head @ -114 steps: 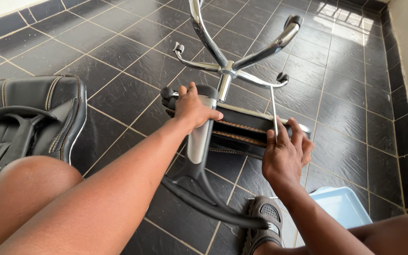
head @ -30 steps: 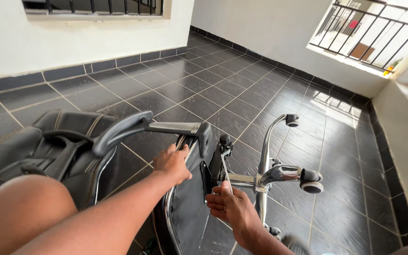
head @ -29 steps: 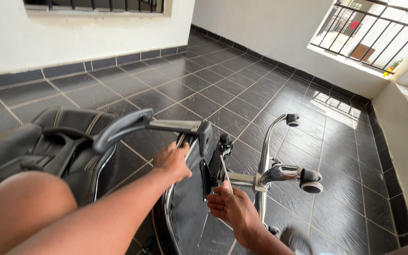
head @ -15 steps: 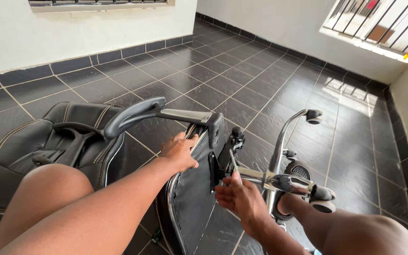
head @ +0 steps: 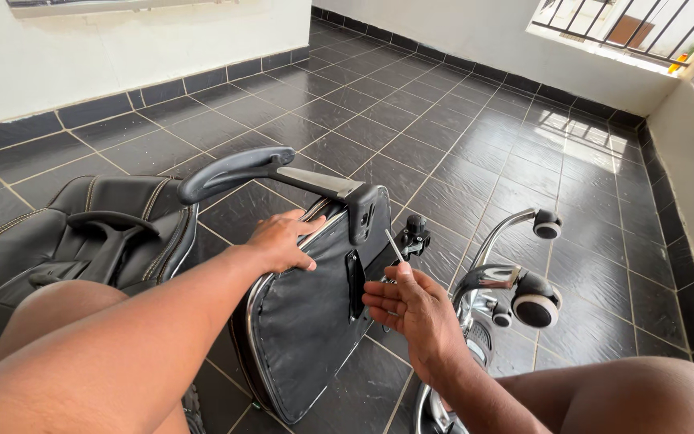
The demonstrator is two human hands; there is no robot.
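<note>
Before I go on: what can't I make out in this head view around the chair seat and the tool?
- Head view: lower end of the thin metal tool, hidden behind the right hand.
- Fasteners under the chair seat: too small and dark to tell.
- Chrome wheeled base: lower legs hidden by the right arm and knee.
- Left hand: fingertips curl over the seat rim, out of sight.

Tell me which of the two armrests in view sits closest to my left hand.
The raised armrest bolted to the seat you are steadying, just above your left hand. The other armrest lies on the black backrest farther left.
</note>
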